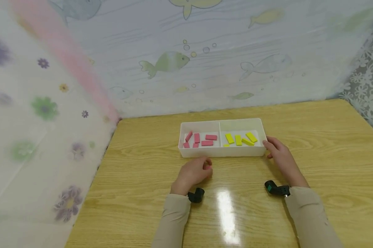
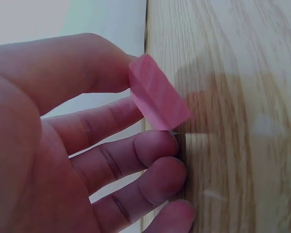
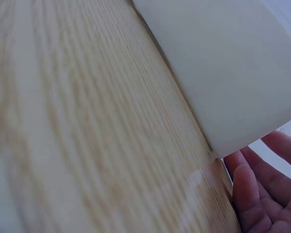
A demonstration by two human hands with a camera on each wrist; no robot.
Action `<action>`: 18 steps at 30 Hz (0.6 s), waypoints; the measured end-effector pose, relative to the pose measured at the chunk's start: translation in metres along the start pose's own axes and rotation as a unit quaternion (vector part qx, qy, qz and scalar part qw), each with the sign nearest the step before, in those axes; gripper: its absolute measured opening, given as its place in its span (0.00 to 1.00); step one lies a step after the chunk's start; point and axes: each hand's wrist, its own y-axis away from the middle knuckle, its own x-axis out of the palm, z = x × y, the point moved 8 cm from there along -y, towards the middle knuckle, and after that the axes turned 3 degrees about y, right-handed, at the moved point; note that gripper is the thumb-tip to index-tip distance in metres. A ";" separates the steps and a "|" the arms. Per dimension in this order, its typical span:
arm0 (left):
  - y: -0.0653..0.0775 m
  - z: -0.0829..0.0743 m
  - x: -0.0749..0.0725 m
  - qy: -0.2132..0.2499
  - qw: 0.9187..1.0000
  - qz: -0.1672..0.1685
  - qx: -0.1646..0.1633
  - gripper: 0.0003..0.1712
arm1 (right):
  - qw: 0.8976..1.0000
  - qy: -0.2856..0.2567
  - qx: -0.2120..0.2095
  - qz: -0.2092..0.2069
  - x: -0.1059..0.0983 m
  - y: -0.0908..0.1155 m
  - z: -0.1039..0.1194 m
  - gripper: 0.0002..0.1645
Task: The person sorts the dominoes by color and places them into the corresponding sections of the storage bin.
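Note:
My left hand (image 1: 194, 174) is just in front of a white two-part box (image 1: 202, 152). Between its thumb and forefinger it pinches a small pink block (image 2: 160, 94), held close above the tabletop; the other fingers lie loosely bent. Only a bit of that block shows in the head view. At the box's right end, my right hand (image 1: 279, 153) holds the near corner, its fingers curled beside the end wall (image 3: 233, 97). Several pink blocks (image 1: 207, 143) lie in the box's left compartment. Several yellow blocks (image 1: 229, 138) lie in the right one.
The box stands on a wood-grain table (image 1: 137, 199) near its back edge. Behind it hangs a fish-patterned sheet (image 1: 205, 86), with a flower-patterned sheet (image 1: 25, 137) at the left. Each wrist wears a black strap device (image 1: 276, 188).

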 end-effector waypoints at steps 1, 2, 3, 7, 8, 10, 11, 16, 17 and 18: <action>0.000 0.000 0.000 -0.001 1.000 0.001 0.000 0.13 | 1.000 -0.001 0.001 0.000 0.000 0.000 0.000 0.42; 0.000 0.000 0.000 -0.001 1.000 0.001 0.000 0.13 | 1.000 -0.002 0.001 0.001 0.000 0.000 0.000 0.42; 0.000 0.000 0.000 -0.002 1.000 0.002 0.000 0.12 | 1.000 -0.002 0.000 0.001 0.000 -0.001 0.001 0.42; 0.000 0.000 0.000 -0.002 1.000 0.005 -0.002 0.10 | 1.000 -0.003 0.001 0.002 -0.001 -0.001 0.001 0.42; 0.000 0.000 0.000 0.000 1.000 0.005 -0.003 0.09 | 1.000 -0.003 0.001 0.002 -0.001 -0.001 0.001 0.42; 0.000 0.000 0.001 0.006 1.000 0.009 -0.005 0.09 | 1.000 -0.002 0.002 0.002 -0.001 -0.001 0.000 0.42; 0.000 0.000 0.001 0.008 1.000 0.011 -0.006 0.09 | 1.000 -0.002 0.002 0.002 -0.001 -0.002 0.000 0.42; 0.000 0.001 0.001 0.019 1.000 0.016 -0.014 0.07 | 1.000 -0.002 0.002 0.003 0.000 -0.002 0.000 0.43; 0.000 0.002 0.002 0.020 1.000 0.017 -0.015 0.07 | 1.000 -0.002 0.003 0.003 0.000 -0.002 0.000 0.43; 0.000 0.002 0.002 0.021 1.000 0.017 -0.016 0.07 | 1.000 -0.002 0.002 0.002 0.000 -0.002 0.001 0.43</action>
